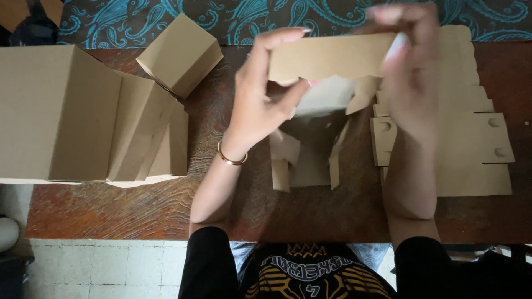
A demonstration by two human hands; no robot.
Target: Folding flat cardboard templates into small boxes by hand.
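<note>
Here, cardboard box (pixel 324 58) raised over table (pixel 111 216), left fingers (pixel 277 41) and right fingers (pixel 396 50) pinching top flap

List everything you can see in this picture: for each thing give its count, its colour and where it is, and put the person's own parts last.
box blank: one, brown, held up over the table's middle by both hands
folded boxes: several, exact count unclear, brown, table's left side
flat blanks: a stack, brown, table's right side
table: one, dark reddish wood, under everything
cloth: one, teal paisley, along the far edge
floor: pale tiles, lower left
bracelet: one, gold, left wrist
left hand: grips the blank's left end
right hand: blurred, grips the blank's right end
</note>
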